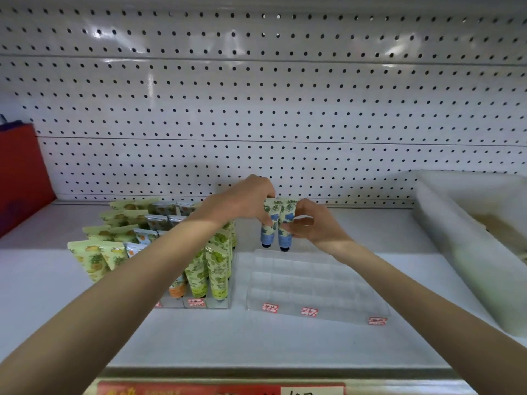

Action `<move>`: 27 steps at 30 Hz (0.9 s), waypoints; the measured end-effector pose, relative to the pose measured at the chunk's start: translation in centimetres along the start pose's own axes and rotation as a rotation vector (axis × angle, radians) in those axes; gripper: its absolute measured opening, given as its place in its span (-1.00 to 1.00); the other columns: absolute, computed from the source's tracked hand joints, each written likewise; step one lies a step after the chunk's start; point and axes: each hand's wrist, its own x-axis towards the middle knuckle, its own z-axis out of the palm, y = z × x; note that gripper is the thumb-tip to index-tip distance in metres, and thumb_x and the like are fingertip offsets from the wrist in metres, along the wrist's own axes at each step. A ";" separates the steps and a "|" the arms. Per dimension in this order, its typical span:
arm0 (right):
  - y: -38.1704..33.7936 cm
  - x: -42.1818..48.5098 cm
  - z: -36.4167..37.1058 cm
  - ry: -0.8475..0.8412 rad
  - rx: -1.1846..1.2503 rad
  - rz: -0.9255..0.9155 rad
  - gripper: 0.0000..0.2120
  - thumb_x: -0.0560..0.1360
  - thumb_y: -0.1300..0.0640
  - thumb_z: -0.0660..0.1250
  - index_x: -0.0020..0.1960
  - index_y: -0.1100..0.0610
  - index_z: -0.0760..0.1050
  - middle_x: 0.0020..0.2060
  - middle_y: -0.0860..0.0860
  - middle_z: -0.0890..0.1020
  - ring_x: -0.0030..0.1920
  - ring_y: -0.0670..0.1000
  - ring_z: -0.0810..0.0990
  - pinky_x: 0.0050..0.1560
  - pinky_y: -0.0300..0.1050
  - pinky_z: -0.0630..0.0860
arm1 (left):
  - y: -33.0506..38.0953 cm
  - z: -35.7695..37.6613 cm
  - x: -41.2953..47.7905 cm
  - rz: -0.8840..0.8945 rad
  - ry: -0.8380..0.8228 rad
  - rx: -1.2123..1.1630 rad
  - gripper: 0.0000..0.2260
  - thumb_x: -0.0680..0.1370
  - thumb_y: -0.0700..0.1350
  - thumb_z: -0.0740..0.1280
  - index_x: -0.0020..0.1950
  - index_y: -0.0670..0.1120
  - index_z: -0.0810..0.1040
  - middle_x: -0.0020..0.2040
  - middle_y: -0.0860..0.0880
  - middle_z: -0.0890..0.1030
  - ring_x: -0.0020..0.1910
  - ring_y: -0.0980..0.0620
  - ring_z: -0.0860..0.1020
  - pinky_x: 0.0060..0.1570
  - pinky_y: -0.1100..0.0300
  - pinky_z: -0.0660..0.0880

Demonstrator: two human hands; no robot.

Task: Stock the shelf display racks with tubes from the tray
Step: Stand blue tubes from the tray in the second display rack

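Observation:
Two blue-patterned tubes stand cap-down at the back left of a clear display rack [313,283]. My left hand [242,201] reaches from above and pinches the left blue tube [269,223] near its top. My right hand [313,223] pinches the right blue tube [286,226] from the side. The rest of this rack holds nothing. To its left, another rack [199,303] is filled with yellow, orange and green tubes [218,260]. My left forearm hides part of it.
A translucent white tray [467,246] sits at the right on the white shelf [256,337]. A pegboard wall [256,109] stands behind. A red box [20,172] is at the far left. Red price labels [309,311] line the rack fronts.

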 end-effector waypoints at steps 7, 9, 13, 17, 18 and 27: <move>0.4 -0.3 -0.1 -0.012 -0.057 -0.007 -0.77 0.41 0.24 0.46 -0.01 0.16 0.45 -0.04 0.04 0.60 -0.11 -0.07 0.57 -0.16 -0.25 0.56 | 0.2 0.6 0.4 -0.034 -0.012 0.064 -0.52 0.41 -0.07 0.48 0.25 -0.23 0.46 0.11 -0.14 0.51 0.04 -0.09 0.48 -0.13 0.18 0.35; 0.6 -0.3 -0.1 -0.015 -0.062 -0.011 -0.74 0.40 0.23 0.46 0.02 0.19 0.45 -0.04 0.05 0.61 -0.12 -0.08 0.58 -0.14 -0.24 0.56 | 0.2 0.8 0.4 -0.047 -0.033 0.083 -0.52 0.42 -0.06 0.47 0.25 -0.22 0.46 0.15 -0.16 0.50 0.05 -0.11 0.48 -0.15 0.20 0.33; 0.6 -0.4 -0.1 -0.021 -0.076 -0.020 -0.74 0.41 0.24 0.45 0.03 0.19 0.45 -0.04 0.04 0.60 -0.10 -0.06 0.57 -0.07 -0.17 0.55 | 0.4 0.8 0.3 -0.056 -0.053 0.117 -0.71 0.41 -0.06 0.48 -0.09 -0.15 0.42 -0.20 -0.09 0.41 -0.22 -0.03 0.34 -0.40 0.23 0.16; 0.6 -0.4 -0.2 -0.029 -0.044 -0.010 -0.74 0.41 0.26 0.45 0.03 0.19 0.45 -0.06 0.04 0.61 -0.13 -0.09 0.58 -0.02 -0.09 0.56 | 0.7 0.3 -0.2 -0.057 -0.010 0.067 -0.68 0.42 -0.10 0.47 0.05 -0.24 0.51 -0.22 -0.09 0.40 -0.21 -0.08 0.41 -0.35 0.23 0.21; 0.6 -0.5 -0.2 -0.030 -0.039 -0.008 -0.74 0.41 0.26 0.45 0.05 0.21 0.45 -0.07 0.03 0.61 -0.14 -0.11 0.57 -0.02 -0.09 0.56 | 0.8 0.2 -0.3 -0.053 0.000 0.058 -0.66 0.42 -0.10 0.47 0.09 -0.26 0.50 -0.12 -0.16 0.47 -0.18 -0.10 0.43 -0.31 0.23 0.24; 0.4 -0.6 -0.2 -0.043 -0.093 -0.008 -0.74 0.44 0.27 0.42 0.08 0.21 0.43 0.04 0.09 0.59 -0.03 0.00 0.58 -0.05 -0.18 0.58 | 0.6 -0.2 -1.2 -0.057 0.077 -0.015 -0.70 0.40 -0.14 0.49 0.05 -0.23 0.55 -0.10 -0.08 0.51 -0.12 -0.07 0.50 -0.27 0.22 0.36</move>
